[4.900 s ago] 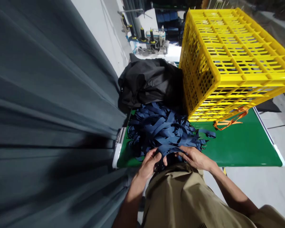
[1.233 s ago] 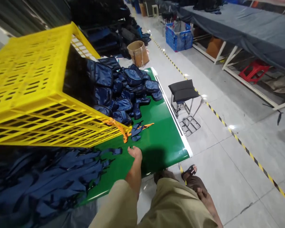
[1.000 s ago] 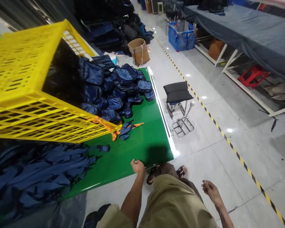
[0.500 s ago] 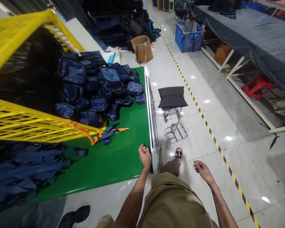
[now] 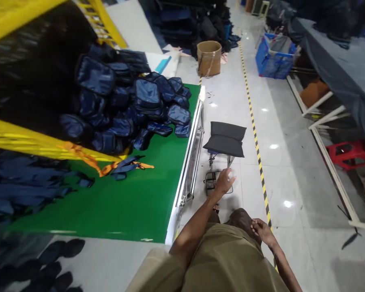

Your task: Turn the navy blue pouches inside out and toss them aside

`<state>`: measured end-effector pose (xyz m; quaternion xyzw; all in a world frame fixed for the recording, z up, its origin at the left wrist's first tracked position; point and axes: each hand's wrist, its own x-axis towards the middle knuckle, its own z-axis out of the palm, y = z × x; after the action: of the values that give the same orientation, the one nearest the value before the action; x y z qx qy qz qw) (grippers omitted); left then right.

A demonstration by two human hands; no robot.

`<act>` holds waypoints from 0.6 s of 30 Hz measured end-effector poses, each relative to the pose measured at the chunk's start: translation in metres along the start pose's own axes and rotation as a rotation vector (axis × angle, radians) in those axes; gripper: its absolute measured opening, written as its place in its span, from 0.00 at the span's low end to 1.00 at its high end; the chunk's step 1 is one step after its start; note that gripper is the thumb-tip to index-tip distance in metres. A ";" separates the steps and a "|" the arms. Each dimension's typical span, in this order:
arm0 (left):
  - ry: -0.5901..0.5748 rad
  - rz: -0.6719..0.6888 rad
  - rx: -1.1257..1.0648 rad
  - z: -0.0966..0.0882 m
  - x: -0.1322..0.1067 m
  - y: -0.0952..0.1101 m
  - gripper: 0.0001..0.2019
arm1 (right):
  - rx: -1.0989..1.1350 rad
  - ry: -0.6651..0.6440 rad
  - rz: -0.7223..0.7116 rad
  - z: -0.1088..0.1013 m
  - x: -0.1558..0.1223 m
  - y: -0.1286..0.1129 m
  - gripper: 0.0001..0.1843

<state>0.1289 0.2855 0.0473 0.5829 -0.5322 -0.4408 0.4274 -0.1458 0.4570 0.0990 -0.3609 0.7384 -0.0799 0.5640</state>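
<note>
two bare hands showed ahead of the person's body, neither with anything plainly in its grasp. the left hand (image 5: 223, 184) was out over the wire frame (image 5: 211, 180) at the foot of a cushioned stool (image 5: 225, 140), thumb and fingers spread; whether it touched a bar could not be told. the right hand (image 5: 261, 231) was lower, close to the body, fingers curled in, and whether they pinched something small was unclear. the stool was on the tiled floor (image 5: 273, 182), just beside the green table (image 5: 134, 207). the likeliest trouble seemed a stumble: a sandalled foot (image 5: 216, 208) was near the wire frame, and a toe could have caught its bars. a knock against the table might also have sent pouches (image 5: 179, 114) down, since some lay close to its edge.
</note>
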 end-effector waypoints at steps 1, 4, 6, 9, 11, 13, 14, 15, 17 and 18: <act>0.008 -0.007 0.015 0.002 0.001 0.000 0.16 | -0.049 -0.047 -0.025 -0.007 0.018 -0.013 0.31; 0.066 -0.047 0.051 0.007 -0.002 0.001 0.14 | -0.208 -0.189 -0.114 -0.026 0.079 -0.055 0.29; 0.130 -0.092 0.066 0.013 -0.005 0.004 0.14 | -0.319 -0.291 -0.171 -0.035 0.121 -0.085 0.27; 0.268 -0.186 0.075 0.024 -0.008 0.012 0.14 | -0.479 -0.433 -0.238 -0.047 0.181 -0.130 0.25; 0.381 -0.253 0.074 0.031 -0.010 0.019 0.14 | -0.572 -0.505 -0.280 -0.058 0.215 -0.161 0.23; 0.500 -0.320 0.070 0.035 -0.014 0.025 0.11 | -0.655 -0.557 -0.318 -0.070 0.245 -0.193 0.21; 0.561 -0.354 0.069 0.037 -0.016 0.028 0.10 | -0.694 -0.575 -0.337 -0.077 0.259 -0.210 0.19; 0.620 -0.385 0.068 0.038 -0.018 0.031 0.10 | -0.734 -0.587 -0.356 -0.084 0.271 -0.226 0.18; 0.726 -0.440 0.063 0.040 -0.024 0.035 0.08 | -0.812 -0.598 -0.396 -0.094 0.294 -0.256 0.14; 0.771 -0.462 0.059 0.041 -0.027 0.036 0.08 | -0.849 -0.598 -0.418 -0.097 0.304 -0.269 0.12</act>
<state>0.0792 0.3084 0.0735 0.8201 -0.2023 -0.2602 0.4678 -0.1450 0.0443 0.0386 -0.7021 0.4264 0.2200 0.5261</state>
